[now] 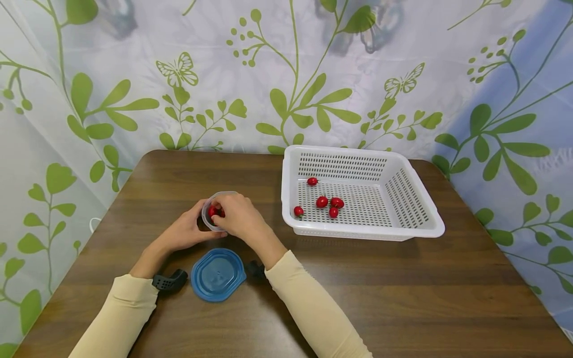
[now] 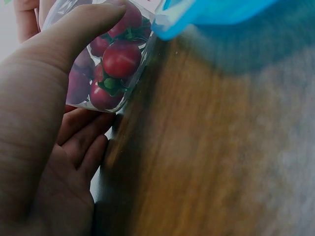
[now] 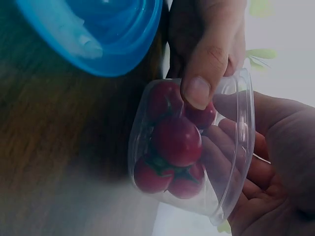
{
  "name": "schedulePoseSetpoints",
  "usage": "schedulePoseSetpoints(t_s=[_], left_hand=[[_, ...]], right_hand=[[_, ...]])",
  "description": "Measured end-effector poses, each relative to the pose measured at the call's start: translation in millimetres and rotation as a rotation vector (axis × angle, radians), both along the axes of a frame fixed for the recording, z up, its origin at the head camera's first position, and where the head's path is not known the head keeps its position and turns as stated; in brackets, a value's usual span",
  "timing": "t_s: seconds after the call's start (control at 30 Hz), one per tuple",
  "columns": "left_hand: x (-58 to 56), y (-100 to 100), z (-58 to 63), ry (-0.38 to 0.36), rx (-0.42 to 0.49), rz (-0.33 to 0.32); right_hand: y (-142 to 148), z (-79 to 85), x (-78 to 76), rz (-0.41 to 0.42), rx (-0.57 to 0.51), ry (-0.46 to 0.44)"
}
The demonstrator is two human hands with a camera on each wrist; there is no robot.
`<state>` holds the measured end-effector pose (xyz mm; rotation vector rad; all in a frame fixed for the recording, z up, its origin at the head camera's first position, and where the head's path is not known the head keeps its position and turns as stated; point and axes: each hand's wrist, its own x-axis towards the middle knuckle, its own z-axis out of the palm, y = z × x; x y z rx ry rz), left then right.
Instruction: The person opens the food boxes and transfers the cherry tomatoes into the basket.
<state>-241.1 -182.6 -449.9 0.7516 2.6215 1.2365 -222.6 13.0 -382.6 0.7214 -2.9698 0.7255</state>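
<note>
Tomatoes (image 3: 177, 141) fill the tub's (image 3: 229, 199) lower part; the left hand (image 1: 184, 232) grips its side, the right hand (image 1: 243, 214) reaches inside (whether pinching, one cannot tell). They look light, slick, bruisable: best held gently mid-body.

a brown table (image 1: 403, 298) bears a clear tub (image 3: 241, 162), blue lid (image 1: 217, 275), white basket (image 1: 362, 231).
</note>
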Motion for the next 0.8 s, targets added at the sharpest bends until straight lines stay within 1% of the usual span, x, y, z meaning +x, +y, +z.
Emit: schedulePoseSetpoints(t_s=[0.27, 0.47, 0.57, 0.67, 0.8], left_hand=[[-0.4, -0.7, -0.5, 0.011, 0.002, -0.004], [-1.0, 0.1, -1.5, 0.015, 0.003, -0.005], [-1.0, -0.2, -2.2, 0.020, 0.000, -0.004], [-1.0, -0.2, -2.3, 0.022, -0.003, -0.002], [0.2, 0.3, -1.5, 0.013, -0.002, 0.000]], right_hand=[[-6.6, -1.7, -1.9, -0.013, 0.021, 0.012], [-7.9, -4.1, -2.0, -0.032, -0.005, 0.025], [-7.5, -4.3, -1.3, -0.039, -0.021, 0.016], [-6.6, -3.3, -0.6, -0.045, -0.024, 0.009], [-5.7, -2.0, 0.4, -0.036, -0.016, 0.027]])
